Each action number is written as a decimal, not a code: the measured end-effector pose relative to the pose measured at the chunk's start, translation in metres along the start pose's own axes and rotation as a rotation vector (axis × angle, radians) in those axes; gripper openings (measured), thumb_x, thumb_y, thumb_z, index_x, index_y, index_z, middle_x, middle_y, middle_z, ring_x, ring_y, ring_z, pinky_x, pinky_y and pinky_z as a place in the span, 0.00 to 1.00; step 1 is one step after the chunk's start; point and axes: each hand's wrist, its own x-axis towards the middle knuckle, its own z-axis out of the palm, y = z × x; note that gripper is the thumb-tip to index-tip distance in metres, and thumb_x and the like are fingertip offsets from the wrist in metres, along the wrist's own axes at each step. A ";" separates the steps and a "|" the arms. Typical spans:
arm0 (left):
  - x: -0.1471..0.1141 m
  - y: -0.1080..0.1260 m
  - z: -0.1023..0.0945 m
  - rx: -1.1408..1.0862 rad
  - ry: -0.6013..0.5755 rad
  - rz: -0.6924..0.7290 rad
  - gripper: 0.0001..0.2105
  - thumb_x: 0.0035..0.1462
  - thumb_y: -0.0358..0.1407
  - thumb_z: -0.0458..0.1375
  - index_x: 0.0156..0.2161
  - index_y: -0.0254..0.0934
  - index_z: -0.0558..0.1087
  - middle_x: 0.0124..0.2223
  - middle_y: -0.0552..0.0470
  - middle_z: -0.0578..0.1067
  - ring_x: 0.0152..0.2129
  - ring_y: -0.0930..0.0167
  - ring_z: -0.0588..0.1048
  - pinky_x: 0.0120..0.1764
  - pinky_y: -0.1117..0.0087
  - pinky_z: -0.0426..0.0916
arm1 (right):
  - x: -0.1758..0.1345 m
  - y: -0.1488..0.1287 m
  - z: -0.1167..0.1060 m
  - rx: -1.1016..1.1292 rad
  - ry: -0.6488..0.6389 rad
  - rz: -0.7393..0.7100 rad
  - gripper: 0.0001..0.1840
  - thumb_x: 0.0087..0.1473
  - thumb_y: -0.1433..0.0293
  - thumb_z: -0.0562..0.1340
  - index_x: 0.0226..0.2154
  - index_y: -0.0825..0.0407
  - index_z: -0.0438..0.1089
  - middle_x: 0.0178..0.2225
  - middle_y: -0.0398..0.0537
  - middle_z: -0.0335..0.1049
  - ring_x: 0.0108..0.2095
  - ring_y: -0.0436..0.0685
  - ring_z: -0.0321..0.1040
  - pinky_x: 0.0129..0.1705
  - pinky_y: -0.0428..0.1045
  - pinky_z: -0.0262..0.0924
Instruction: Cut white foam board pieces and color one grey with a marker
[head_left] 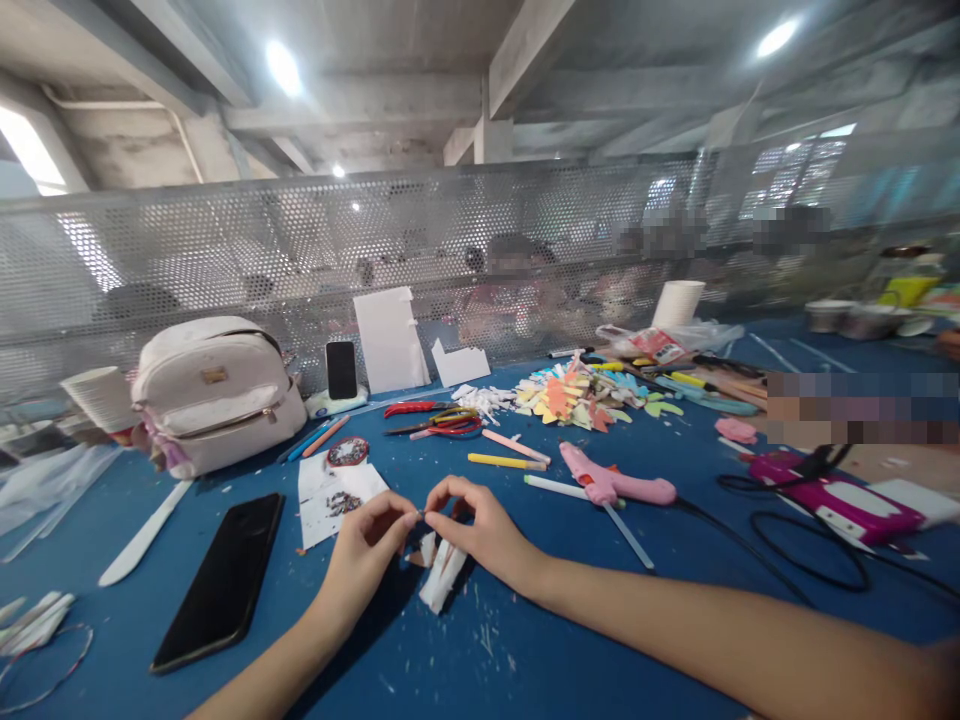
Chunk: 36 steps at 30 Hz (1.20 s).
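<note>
My left hand [361,545] and my right hand [495,535] meet above the middle of the blue table, thumbs and forefingers pinched. Between the fingertips is a tiny dark thing [421,515], too small to name. Under my right hand lies a crumpled white strip [442,577], maybe paper or tissue, with small brownish scraps beside it. Just beyond my left hand, a white paper sheet [317,512] bears a small heap of dark bits [343,502] and a round red-rimmed piece [348,453].
A black phone [221,580] lies left, before a pale backpack [217,390]. A pink glue gun [619,485] with a trailing cord rests right. Beyond are red-handled scissors [454,427], markers [506,461] and coloured paper cutouts [566,395]. A perforated metal screen [420,240] closes the back.
</note>
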 end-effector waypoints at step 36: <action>0.000 0.001 0.001 0.005 0.002 -0.002 0.17 0.54 0.48 0.63 0.30 0.33 0.75 0.25 0.54 0.71 0.20 0.75 0.66 0.26 0.75 0.62 | -0.001 -0.002 0.000 -0.010 0.010 0.014 0.04 0.53 0.68 0.63 0.30 0.51 0.72 0.31 0.43 0.70 0.37 0.56 0.67 0.38 0.49 0.56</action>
